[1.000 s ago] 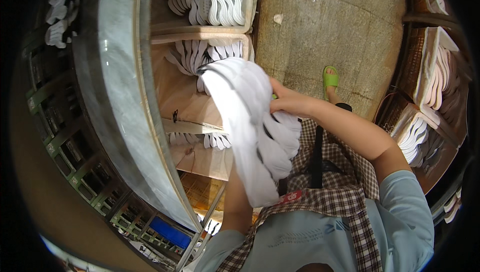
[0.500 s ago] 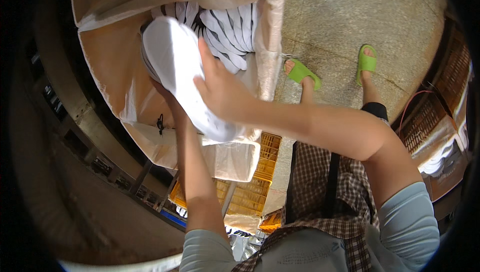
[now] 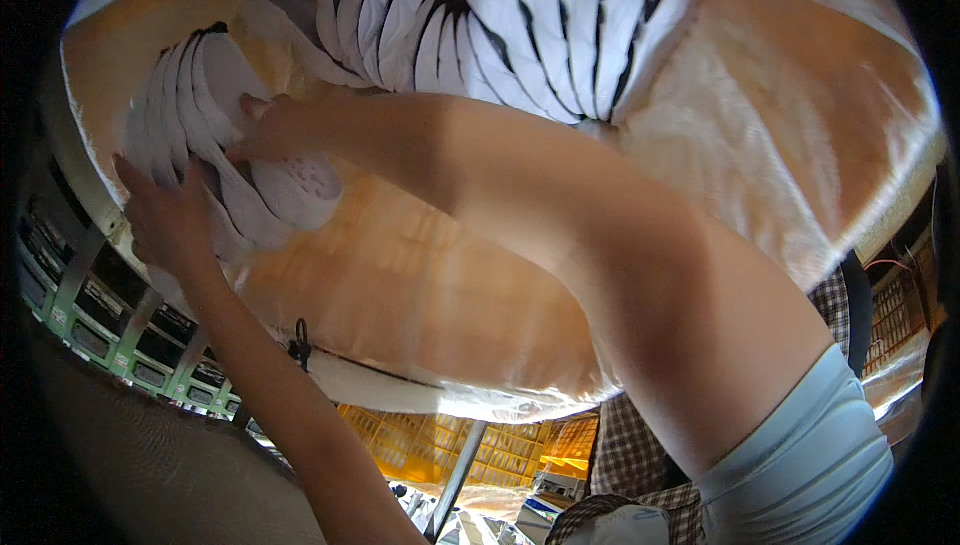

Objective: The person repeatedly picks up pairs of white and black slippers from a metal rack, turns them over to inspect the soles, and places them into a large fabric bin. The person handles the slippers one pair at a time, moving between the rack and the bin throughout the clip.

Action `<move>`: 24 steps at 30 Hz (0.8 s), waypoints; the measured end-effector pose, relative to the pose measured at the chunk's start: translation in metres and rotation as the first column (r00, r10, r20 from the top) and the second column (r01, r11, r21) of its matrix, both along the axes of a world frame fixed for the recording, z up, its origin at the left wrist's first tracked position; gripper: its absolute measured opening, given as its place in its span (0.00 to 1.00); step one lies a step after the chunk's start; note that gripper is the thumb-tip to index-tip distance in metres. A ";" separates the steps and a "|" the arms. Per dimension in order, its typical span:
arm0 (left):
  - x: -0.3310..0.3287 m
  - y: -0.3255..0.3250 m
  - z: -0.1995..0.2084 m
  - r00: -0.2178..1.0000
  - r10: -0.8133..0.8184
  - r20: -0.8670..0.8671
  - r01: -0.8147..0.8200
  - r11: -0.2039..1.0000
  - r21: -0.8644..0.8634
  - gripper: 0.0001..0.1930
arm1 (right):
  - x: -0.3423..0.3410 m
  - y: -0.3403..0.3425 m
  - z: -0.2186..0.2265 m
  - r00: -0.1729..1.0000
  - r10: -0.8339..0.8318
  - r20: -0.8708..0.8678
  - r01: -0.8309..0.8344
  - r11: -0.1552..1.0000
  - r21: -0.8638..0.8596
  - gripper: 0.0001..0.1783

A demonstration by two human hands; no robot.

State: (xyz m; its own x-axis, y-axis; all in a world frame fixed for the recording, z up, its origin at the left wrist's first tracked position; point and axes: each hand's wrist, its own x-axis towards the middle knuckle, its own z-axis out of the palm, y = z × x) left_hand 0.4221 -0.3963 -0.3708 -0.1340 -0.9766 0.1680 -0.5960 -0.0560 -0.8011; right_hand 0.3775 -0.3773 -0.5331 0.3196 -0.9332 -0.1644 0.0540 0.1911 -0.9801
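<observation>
At upper left, I had the left hand and right hand clasped on curved white foam-like soles, likely light, bendy, best gripped mid-length.

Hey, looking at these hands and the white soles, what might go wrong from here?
First, the bundle of white soles between the left hand and right hand fans apart at its lower end, so a piece might slip loose. Second, the right forearm crosses close to the other soles and could brush them out of line. Third, the lining looks wrinkled, so an edge might snag.
</observation>
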 end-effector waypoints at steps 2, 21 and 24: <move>0.018 -0.019 -0.032 0.988 -0.145 -0.045 0.145 0.989 -0.004 0.47 | 0.012 -0.024 -0.032 0.989 0.016 0.147 -0.023 0.999 0.046 0.43; 0.127 -0.043 -0.185 0.946 -0.097 -0.310 0.121 0.991 0.058 0.52 | -0.067 0.099 -0.143 0.529 -0.452 -0.718 -0.384 0.627 -0.678 0.30; 0.114 -0.015 -0.213 0.908 -0.207 -0.366 0.186 0.978 -0.091 0.53 | -0.080 0.101 -0.146 0.584 -0.357 -0.729 -0.409 0.646 -0.645 0.30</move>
